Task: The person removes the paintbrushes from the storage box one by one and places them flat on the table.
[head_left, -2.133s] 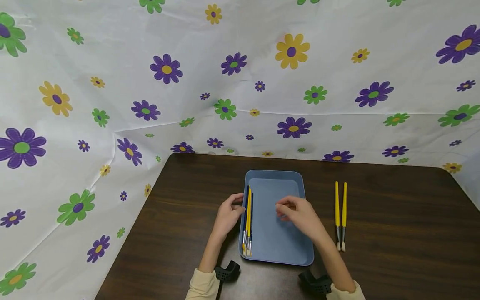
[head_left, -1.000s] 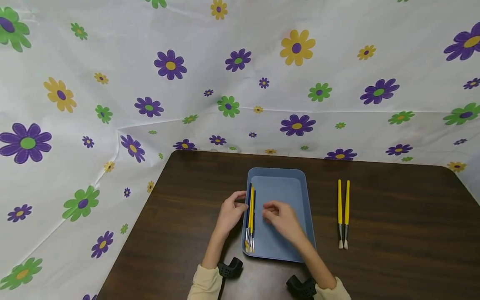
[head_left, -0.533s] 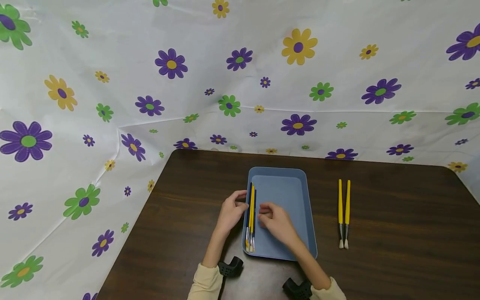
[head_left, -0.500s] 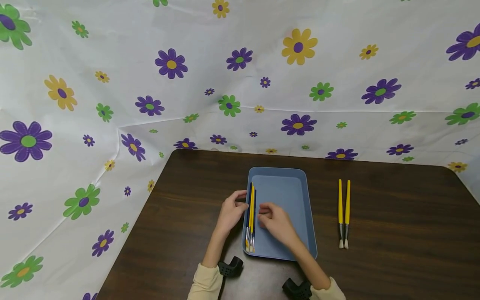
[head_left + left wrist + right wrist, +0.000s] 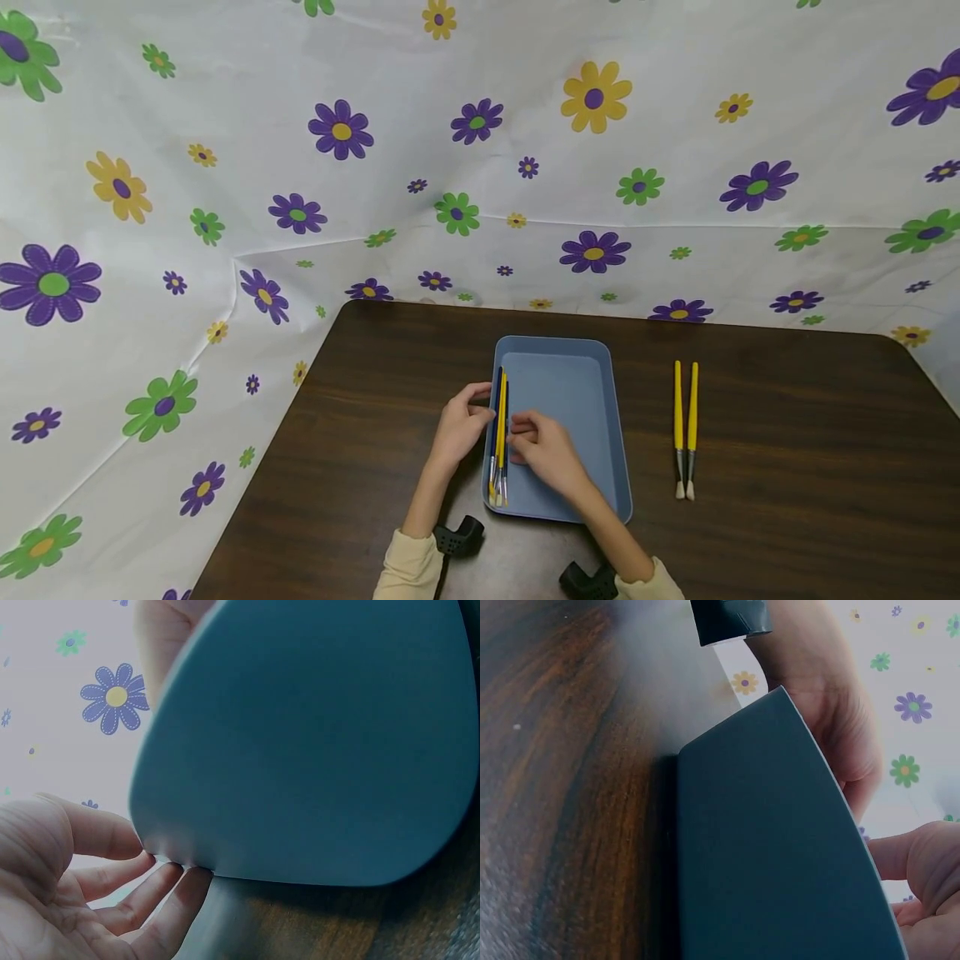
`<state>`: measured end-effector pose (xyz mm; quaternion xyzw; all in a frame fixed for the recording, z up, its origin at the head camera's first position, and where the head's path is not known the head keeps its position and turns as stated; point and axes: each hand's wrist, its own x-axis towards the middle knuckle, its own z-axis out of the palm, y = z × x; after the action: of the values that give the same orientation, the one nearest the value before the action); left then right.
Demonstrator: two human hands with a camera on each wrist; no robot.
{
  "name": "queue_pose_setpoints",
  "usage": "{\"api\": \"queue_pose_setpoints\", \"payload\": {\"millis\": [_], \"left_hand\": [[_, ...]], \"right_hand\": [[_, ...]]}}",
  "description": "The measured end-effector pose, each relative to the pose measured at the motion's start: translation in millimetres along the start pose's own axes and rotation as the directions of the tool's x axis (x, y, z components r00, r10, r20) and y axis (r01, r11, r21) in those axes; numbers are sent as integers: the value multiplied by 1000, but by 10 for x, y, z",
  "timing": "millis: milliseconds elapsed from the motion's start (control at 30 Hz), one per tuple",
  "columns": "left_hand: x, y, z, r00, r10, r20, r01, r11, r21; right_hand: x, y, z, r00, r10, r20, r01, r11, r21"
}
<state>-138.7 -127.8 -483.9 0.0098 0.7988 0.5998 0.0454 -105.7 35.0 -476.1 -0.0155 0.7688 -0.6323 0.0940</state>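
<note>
Several brushes [image 5: 502,421] lay in the tray [image 5: 562,383], just left of our right hand [image 5: 547,452], whose loosely bent fingers seemed empty; our relaxed left hand [image 5: 457,431] touched the tray's side, presumably steadying it.

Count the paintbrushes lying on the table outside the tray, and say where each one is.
2. The inner yellow-handled brush lies to the right of the tray; the outer yellow-handled brush lies just beyond it. Neither is hidden.

A white flower-printed sheet [image 5: 390,75] rises behind a dark, wood-grained table [image 5: 810,433] with rounded corners
</note>
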Motion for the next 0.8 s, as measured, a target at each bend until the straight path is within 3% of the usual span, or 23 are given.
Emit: {"api": "queue_pose_setpoints", "payload": {"millis": [267,800], "left_hand": [[3,-16,-1,1000,-12,-3,12,1000,10],[12,-25,6,1000,-3,-8,4,1000,21]], "right_hand": [[-8,12,37,1000,4,-9,-4,1000,6],[-22,21,78,997,-71,-34,69,996,-51]]}}
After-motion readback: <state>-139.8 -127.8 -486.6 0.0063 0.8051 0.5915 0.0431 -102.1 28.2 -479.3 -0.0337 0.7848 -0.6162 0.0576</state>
